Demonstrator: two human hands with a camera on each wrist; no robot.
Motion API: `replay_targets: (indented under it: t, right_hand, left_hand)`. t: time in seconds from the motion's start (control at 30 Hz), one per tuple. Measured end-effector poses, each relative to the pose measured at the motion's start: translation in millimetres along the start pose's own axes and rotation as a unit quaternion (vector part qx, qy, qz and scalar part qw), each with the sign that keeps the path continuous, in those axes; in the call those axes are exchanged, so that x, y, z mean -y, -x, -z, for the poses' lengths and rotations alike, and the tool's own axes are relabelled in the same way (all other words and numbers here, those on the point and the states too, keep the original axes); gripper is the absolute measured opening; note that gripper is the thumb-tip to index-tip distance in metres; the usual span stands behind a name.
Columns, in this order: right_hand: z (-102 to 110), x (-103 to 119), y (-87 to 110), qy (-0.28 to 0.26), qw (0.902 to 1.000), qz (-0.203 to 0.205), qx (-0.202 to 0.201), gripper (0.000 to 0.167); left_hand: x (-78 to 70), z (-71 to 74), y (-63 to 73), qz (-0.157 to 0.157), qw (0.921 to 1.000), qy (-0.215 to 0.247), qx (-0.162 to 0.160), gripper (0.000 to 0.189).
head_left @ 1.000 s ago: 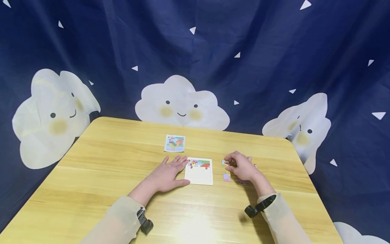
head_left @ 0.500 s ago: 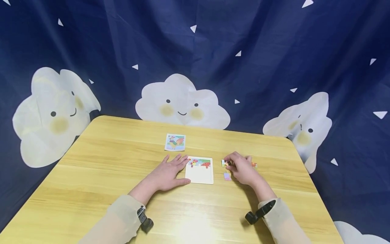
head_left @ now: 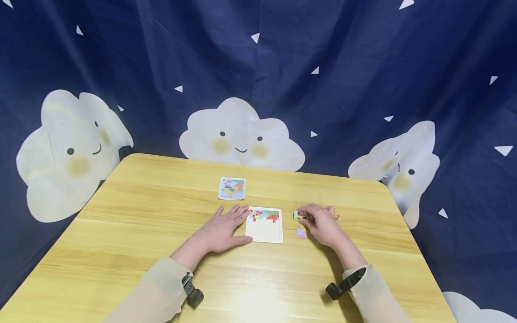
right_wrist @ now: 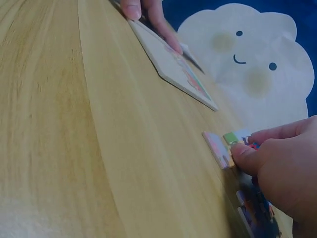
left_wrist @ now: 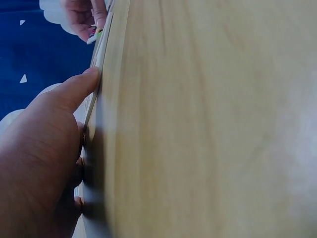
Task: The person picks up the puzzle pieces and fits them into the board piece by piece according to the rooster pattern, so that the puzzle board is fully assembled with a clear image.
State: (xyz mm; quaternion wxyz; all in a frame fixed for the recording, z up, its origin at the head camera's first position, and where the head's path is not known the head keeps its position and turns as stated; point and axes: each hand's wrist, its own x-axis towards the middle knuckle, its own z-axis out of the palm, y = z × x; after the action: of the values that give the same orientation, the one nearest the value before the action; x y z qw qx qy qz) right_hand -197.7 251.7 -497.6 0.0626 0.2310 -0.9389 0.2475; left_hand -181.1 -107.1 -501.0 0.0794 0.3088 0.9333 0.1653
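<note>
A white square puzzle tray [head_left: 264, 232] lies mid-table, with a strip of joined pieces showing a red-combed bird [head_left: 257, 215] along its far edge. My left hand [head_left: 221, 231] rests spread at its left side, thumb and fingertips on the rim. To the right of the tray, my right hand [head_left: 323, 225] pinches a puzzle piece [right_wrist: 231, 138] with green and pale blue on it between thumb and forefinger. A lilac piece [right_wrist: 216, 148] lies just nearer me than those fingertips. More pieces [right_wrist: 252, 213] lie under and behind the right hand, partly hidden.
A small printed picture card [head_left: 232, 188] of a colourful bird lies beyond the tray, to its left. The wooden table [head_left: 121, 215] has rounded far corners. Behind it hangs a dark blue curtain [head_left: 226, 54] with smiling clouds.
My right hand's fingers have drawn together on the piece, which has turned slightly. My left hand stays on the tray.
</note>
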Motion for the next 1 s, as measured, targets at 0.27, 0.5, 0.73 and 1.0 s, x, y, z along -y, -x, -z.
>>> replay_targets:
  t: [0.27,0.5,0.73,1.0]
  right_hand:
    - [5,6,-4.8,0.053,0.9978,0.009,0.039,0.034]
    - [8,10,-7.4,0.069,0.9964,0.005,0.049,0.035]
    - [9,13,-5.7,0.013,0.9985,-0.027,0.045,0.037]
    - [8,24,-5.0,-0.029,0.9980,-0.040,0.039,0.040]
  left_hand:
    - [-0.4,1.7,-0.2,0.001,1.0000,0.004,0.003,0.091]
    - [-0.8,1.1,-0.3,0.004,1.0000,-0.001,0.006,0.092]
    - [-1.7,2.2,0.4,0.000,1.0000,-0.002,0.004,0.091]
    - [-0.6,2.0,0.6,0.002,1.0000,-0.003,0.008,0.092]
